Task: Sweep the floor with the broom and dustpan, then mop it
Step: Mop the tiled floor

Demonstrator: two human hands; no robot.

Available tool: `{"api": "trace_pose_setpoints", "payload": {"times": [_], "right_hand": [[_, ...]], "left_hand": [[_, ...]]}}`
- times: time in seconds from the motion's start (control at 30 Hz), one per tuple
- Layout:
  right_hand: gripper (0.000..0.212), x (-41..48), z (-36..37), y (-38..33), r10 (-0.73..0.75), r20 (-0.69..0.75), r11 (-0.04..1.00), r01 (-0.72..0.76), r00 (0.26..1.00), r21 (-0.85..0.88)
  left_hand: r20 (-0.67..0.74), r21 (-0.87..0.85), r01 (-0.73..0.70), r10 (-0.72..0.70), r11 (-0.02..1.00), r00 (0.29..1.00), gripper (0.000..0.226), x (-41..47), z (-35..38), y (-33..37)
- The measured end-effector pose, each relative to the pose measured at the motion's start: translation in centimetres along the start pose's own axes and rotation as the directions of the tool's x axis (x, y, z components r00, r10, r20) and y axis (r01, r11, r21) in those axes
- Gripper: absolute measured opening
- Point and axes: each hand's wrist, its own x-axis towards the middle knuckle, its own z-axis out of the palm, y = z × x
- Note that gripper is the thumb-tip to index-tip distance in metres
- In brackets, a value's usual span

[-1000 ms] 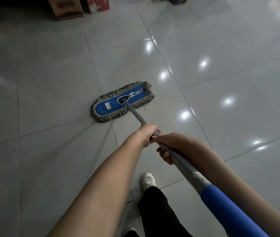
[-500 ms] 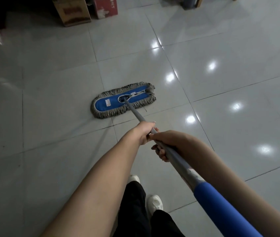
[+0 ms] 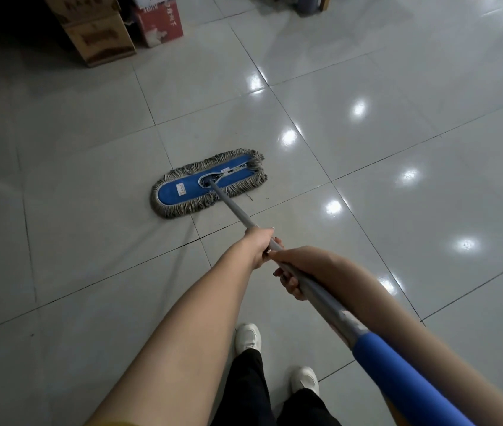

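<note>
L hand [image 3: 257, 245] & R hand [image 3: 308, 262] each w/ grip curled round mop pole [image 3: 234, 207], blue mop head [image 3: 182, 192] flat on tile floor [image 3: 90, 256].

The mop head [image 3: 193, 192] was blue with a grey-beige fringe, its pole [image 3: 234, 208] grey with a blue grip [image 3: 403, 382]; the floor tiles [image 3: 90, 241] pale grey, shoes [image 3: 247, 336] white, one box [image 3: 159, 24] seemingly red
</note>
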Motion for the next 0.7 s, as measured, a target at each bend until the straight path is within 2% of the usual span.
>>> {"api": "trace_pose_setpoints", "payload": {"times": [0.23,0.5,0.7], "right_hand": [[0.038,-1.8,0.1,4.9,-0.040,-0.003,0.999,0.040,0.999,0.016],[0.037,-4.4,-4.9,15.4,-0.026,0.003,0.998,0.026,1.000,-0.065],[0.041,-6.4,-8.8,23.4,0.014,0.035,0.990,-0.009,0.999,-0.138]], "left_hand": [[-0.016,0.035,-0.026,0.027,0.999,1.000,0.025,-2.2,1.0,-4.1],[-0.001,0.027,-0.026,0.026,0.999,1.000,0.025,-6.0,6.9,-13.6],[-0.001,0.023,-0.004,0.004,1.000,1.000,0.016,-9.1,11.6,-20.8]]}}
